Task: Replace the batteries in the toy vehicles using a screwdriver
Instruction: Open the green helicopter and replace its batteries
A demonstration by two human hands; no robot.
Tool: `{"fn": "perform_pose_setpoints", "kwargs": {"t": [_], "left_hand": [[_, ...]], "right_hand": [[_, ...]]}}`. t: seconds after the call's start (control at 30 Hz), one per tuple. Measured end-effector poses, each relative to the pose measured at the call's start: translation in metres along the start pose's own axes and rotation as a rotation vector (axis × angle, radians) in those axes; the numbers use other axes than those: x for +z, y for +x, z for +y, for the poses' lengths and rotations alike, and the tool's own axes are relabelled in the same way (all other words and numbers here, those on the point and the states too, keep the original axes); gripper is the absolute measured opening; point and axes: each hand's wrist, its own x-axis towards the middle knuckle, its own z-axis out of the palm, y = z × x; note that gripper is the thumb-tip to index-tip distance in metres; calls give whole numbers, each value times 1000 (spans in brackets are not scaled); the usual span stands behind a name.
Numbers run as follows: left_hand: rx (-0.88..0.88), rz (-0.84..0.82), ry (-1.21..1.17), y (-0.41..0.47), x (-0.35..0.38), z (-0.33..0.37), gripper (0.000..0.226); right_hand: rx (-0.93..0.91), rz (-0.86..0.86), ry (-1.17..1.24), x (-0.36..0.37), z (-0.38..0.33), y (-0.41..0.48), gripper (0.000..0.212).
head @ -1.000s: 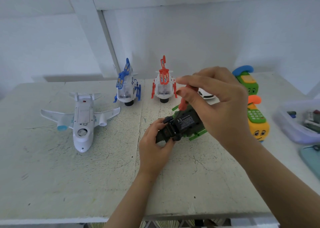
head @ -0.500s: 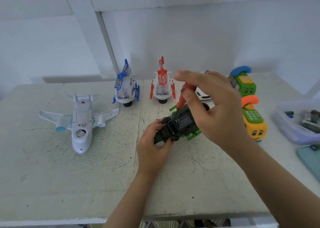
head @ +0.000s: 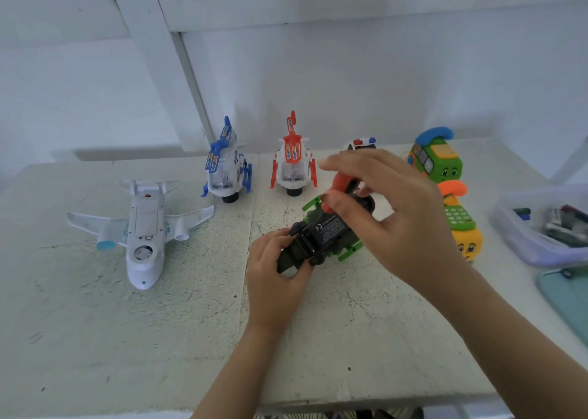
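Note:
A black and green toy vehicle [head: 324, 232] lies upside down in the middle of the table, its black underside with a label facing up. My left hand [head: 276, 269] grips its near end. My right hand [head: 391, 215] pinches the red handle of a screwdriver [head: 337, 188] between thumb and fingers, with the tool standing on the vehicle's underside. The tip is hidden. A white toy airplane [head: 143, 231] lies belly up at the left.
A blue toy helicopter [head: 227, 167] and a red one [head: 294, 164] stand at the back. A police car [head: 362, 143] is partly hidden behind my right hand. Two toy phones [head: 437, 161] [head: 463, 227] stand at the right, then a clear box [head: 541, 224] of small items and a teal object [head: 569, 297].
My right hand's fingers have shifted around the red screwdriver handle, turning it on the vehicle. My left hand still holds the vehicle in the same place.

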Motion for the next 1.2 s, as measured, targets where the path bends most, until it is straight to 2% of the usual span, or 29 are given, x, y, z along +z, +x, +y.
{"fn": "perform_pose_setpoints", "kwargs": {"t": [0.1, 0.27, 0.4, 0.53, 0.77, 0.9, 1.0, 1.2], "left_hand": [[2, -7, -6, -1, 0, 0, 35], [8, 11, 28, -2, 2, -1, 34], [61, 70, 75, -2, 1, 3, 33], [66, 62, 70, -3, 1, 2, 37], [56, 48, 41, -2, 0, 6, 36], [31, 63, 29, -2, 0, 7, 33], [14, 69, 34, -1, 1, 7, 32], [-6, 64, 29, -3, 1, 5, 33]], "right_hand": [[10, 60, 18, -2, 0, -1, 27], [85, -218, -171, -25, 0, -7, 41], [149, -357, -236, -36, 3, -21, 32], [206, -429, -172, -38, 1, -35, 26], [307, -444, -126, -33, 5, -47, 21], [354, -524, -139, -22, 7, -55, 25], [309, -532, -169, -14, 8, -64, 22], [245, -429, -237, -4, 1, -80, 20]]}}
